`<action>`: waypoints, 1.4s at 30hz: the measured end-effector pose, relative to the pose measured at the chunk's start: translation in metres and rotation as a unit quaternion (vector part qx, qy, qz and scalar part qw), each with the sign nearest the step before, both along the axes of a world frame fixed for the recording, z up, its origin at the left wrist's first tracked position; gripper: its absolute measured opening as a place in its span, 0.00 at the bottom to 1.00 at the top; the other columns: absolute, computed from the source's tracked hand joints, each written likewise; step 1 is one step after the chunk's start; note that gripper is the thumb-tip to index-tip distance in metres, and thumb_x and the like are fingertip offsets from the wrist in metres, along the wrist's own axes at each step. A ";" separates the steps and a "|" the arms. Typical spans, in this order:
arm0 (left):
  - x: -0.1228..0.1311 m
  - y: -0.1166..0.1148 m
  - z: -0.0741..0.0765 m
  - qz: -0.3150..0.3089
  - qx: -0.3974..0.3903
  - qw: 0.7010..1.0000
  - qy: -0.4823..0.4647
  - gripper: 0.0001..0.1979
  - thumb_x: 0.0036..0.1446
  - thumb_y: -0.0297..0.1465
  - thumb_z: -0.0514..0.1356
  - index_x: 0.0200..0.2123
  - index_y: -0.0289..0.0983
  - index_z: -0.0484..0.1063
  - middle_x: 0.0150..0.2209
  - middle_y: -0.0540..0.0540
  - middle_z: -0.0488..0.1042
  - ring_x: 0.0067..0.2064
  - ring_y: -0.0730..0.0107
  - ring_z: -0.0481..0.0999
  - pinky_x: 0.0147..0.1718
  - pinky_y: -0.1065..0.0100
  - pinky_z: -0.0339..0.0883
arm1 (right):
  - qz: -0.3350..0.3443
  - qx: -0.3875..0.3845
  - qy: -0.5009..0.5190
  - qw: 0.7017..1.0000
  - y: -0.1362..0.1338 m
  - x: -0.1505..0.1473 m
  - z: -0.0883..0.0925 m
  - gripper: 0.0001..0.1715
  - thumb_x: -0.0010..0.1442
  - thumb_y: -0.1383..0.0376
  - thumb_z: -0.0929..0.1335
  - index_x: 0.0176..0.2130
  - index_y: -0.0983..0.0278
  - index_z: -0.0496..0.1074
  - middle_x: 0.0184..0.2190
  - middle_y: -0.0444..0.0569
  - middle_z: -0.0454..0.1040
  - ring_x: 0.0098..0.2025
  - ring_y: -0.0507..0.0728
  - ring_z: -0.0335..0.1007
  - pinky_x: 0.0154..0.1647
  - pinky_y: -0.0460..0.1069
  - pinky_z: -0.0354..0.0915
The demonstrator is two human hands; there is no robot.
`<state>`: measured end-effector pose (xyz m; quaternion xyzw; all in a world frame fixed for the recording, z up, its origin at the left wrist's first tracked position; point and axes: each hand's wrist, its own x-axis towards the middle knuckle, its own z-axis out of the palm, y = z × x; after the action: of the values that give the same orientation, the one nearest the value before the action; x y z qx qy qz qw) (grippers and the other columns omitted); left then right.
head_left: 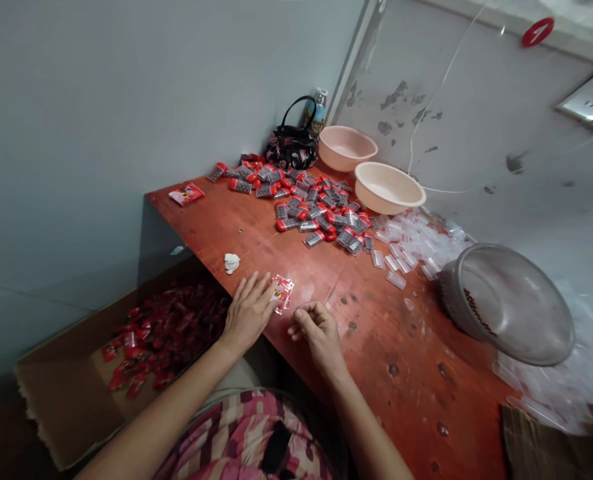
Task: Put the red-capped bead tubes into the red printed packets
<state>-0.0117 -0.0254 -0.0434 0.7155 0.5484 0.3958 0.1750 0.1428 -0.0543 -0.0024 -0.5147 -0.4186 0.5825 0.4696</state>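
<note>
My left hand [249, 310] lies at the table's near edge with its fingers stretched out. Its fingertips and thumb rest on the left side of small red printed plastic packets [283, 293], which appear to lie one over another. Just right of these packets is my right hand [319, 330], thumb and fingers curled together close above the tabletop. What is in that pinch, if anything, is too small to make out. A crumpled white scrap [231, 263] sits beyond my left fingertips.
Across the red-brown table [246, 230] spread a pile of red-capped clear tubes with dark contents [321, 207], clear plastic tubes [406, 240], two pale basins [390, 188], a tilted grey basin [516, 300] and a black handbag [292, 148]. Below left stands a cardboard box [61, 407] of red-wrapped pieces.
</note>
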 end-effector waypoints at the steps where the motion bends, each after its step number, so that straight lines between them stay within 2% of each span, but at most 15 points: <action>1: 0.003 0.005 -0.001 0.004 0.000 1.000 0.005 0.16 0.50 0.33 0.58 0.44 0.42 0.70 0.51 0.43 0.67 0.57 0.55 0.56 0.55 0.48 0.44 | 0.007 0.003 -0.008 1.000 0.000 0.000 0.001 0.09 0.53 0.61 0.66 0.28 0.65 0.64 0.18 0.41 0.68 0.19 0.48 0.65 0.19 0.42 0.62; 5: 0.009 0.010 -0.001 0.030 -0.041 0.987 -0.152 0.12 0.45 0.29 0.62 0.36 0.47 0.74 0.47 0.46 0.71 0.57 0.56 0.57 0.56 0.51 0.38 | 0.016 0.020 -0.054 0.998 0.006 0.002 0.001 0.08 0.54 0.61 0.65 0.28 0.65 0.65 0.20 0.41 0.68 0.21 0.48 0.64 0.22 0.42 0.61; 8: 0.011 0.006 0.005 0.039 -0.072 0.966 -0.245 0.12 0.43 0.28 0.62 0.33 0.48 0.75 0.46 0.48 0.72 0.58 0.57 0.56 0.56 0.51 0.35 | -0.013 0.052 -0.085 0.995 0.017 0.001 -0.004 0.08 0.53 0.61 0.65 0.31 0.64 0.67 0.26 0.43 0.70 0.27 0.50 0.67 0.28 0.44 0.63; 11: 0.016 0.001 0.014 0.035 -0.074 0.962 -0.259 0.12 0.44 0.28 0.62 0.34 0.47 0.75 0.47 0.48 0.71 0.58 0.58 0.54 0.56 0.51 0.36 | -0.035 0.051 -0.050 0.997 0.029 -0.003 -0.011 0.14 0.49 0.61 0.68 0.37 0.63 0.66 0.32 0.45 0.71 0.31 0.51 0.68 0.30 0.45 0.64; 16: 0.017 -0.009 0.032 0.011 -0.096 0.957 -0.272 0.18 0.43 0.29 0.62 0.41 0.45 0.72 0.49 0.47 0.69 0.56 0.58 0.59 0.54 0.59 0.49 | -0.043 0.036 0.063 0.996 0.039 -0.002 -0.013 0.16 0.49 0.65 0.68 0.39 0.62 0.64 0.20 0.36 0.66 0.21 0.47 0.62 0.24 0.41 0.60; 19: 0.012 -0.009 0.037 0.012 -0.208 0.914 -0.349 0.22 0.41 0.32 0.64 0.44 0.41 0.71 0.45 0.45 0.73 0.48 0.57 0.69 0.47 0.63 0.60 | -0.004 0.026 0.085 0.996 0.040 0.006 -0.007 0.16 0.47 0.67 0.69 0.38 0.63 0.64 0.19 0.36 0.66 0.20 0.46 0.61 0.22 0.41 0.58; 23: 0.010 -0.005 0.037 -0.069 -0.385 0.806 -0.445 0.14 0.43 0.35 0.62 0.34 0.34 0.75 0.33 0.43 0.77 0.37 0.58 0.74 0.37 0.64 0.68 | 0.077 0.013 0.073 0.994 0.043 0.014 0.000 0.17 0.46 0.66 0.70 0.38 0.64 0.65 0.19 0.36 0.67 0.19 0.46 0.62 0.21 0.41 0.58; 25: 0.012 -0.003 0.035 -0.060 -0.412 0.782 -0.465 0.12 0.43 0.34 0.63 0.31 0.32 0.76 0.30 0.41 0.77 0.34 0.61 0.75 0.35 0.66 0.69 | 0.112 0.026 0.019 0.993 0.051 0.017 0.003 0.16 0.47 0.65 0.69 0.38 0.64 0.66 0.19 0.37 0.68 0.19 0.47 0.63 0.21 0.42 0.59; 27: 0.013 -0.003 0.034 -0.028 -0.408 0.782 -0.471 0.10 0.42 0.33 0.64 0.26 0.31 0.76 0.27 0.41 0.77 0.31 0.64 0.75 0.32 0.69 0.69 | 0.122 0.057 -0.113 0.984 0.066 0.020 0.006 0.12 0.49 0.63 0.67 0.36 0.64 0.67 0.21 0.40 0.70 0.21 0.49 0.65 0.22 0.43 0.61; 28: 0.013 -0.003 0.034 -0.013 -0.402 0.783 -0.476 0.09 0.41 0.32 0.64 0.24 0.31 0.76 0.26 0.41 0.76 0.29 0.66 0.75 0.31 0.70 0.70 | 0.108 0.076 -0.212 0.968 0.076 0.021 0.008 0.10 0.51 0.62 0.66 0.35 0.64 0.68 0.23 0.42 0.72 0.24 0.50 0.67 0.25 0.44 0.62; 30: 0.011 -0.004 0.033 0.014 -0.391 0.779 -0.490 0.08 0.41 0.32 0.65 0.20 0.31 0.74 0.23 0.42 0.76 0.26 0.68 0.75 0.29 0.71 0.69 | 0.051 0.101 -0.406 0.907 0.100 0.025 0.013 0.08 0.55 0.63 0.63 0.36 0.62 0.69 0.31 0.45 0.74 0.33 0.53 0.70 0.34 0.46 0.63; 32: 0.009 -0.003 0.031 0.034 -0.388 0.765 -0.513 0.09 0.40 0.31 0.65 0.17 0.31 0.72 0.22 0.42 0.76 0.26 0.68 0.75 0.27 0.72 0.69 | 0.006 0.092 -0.500 0.861 0.126 0.027 0.018 0.10 0.56 0.64 0.61 0.39 0.62 0.68 0.39 0.50 0.72 0.43 0.57 0.68 0.43 0.50 0.60; 34: 0.005 -0.003 0.029 0.051 -0.387 0.743 -0.543 0.09 0.40 0.30 0.65 0.17 0.31 0.71 0.21 0.43 0.75 0.25 0.69 0.75 0.26 0.73 0.69 | -0.021 0.062 -0.532 0.844 0.150 0.027 0.021 0.13 0.57 0.61 0.61 0.40 0.64 0.67 0.42 0.56 0.71 0.47 0.61 0.65 0.46 0.54 0.56; 38: 0.000 -0.001 0.026 0.096 -0.374 0.681 -0.622 0.07 0.39 0.28 0.65 0.20 0.30 0.71 0.21 0.46 0.74 0.23 0.73 0.73 0.25 0.73 0.70 | -0.060 0.004 -0.571 0.818 0.185 0.021 0.017 0.28 0.53 0.52 0.63 0.44 0.72 0.62 0.39 0.69 0.70 0.47 0.69 0.64 0.45 0.61 0.55; 42: -0.001 0.003 0.027 0.115 -0.360 0.611 -0.696 0.04 0.43 0.25 0.63 0.24 0.31 0.71 0.22 0.47 0.74 0.24 0.73 0.74 0.26 0.70 0.72 | -0.058 -0.013 -0.564 0.824 0.201 0.017 0.011 0.31 0.47 0.56 0.68 0.45 0.74 0.61 0.41 0.70 0.69 0.45 0.70 0.65 0.42 0.60 0.58</action>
<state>-0.0126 -0.0229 -0.0162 0.0355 0.4380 0.5620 0.7007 0.1597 0.1468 0.0087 -0.7827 -0.5724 0.1677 0.1775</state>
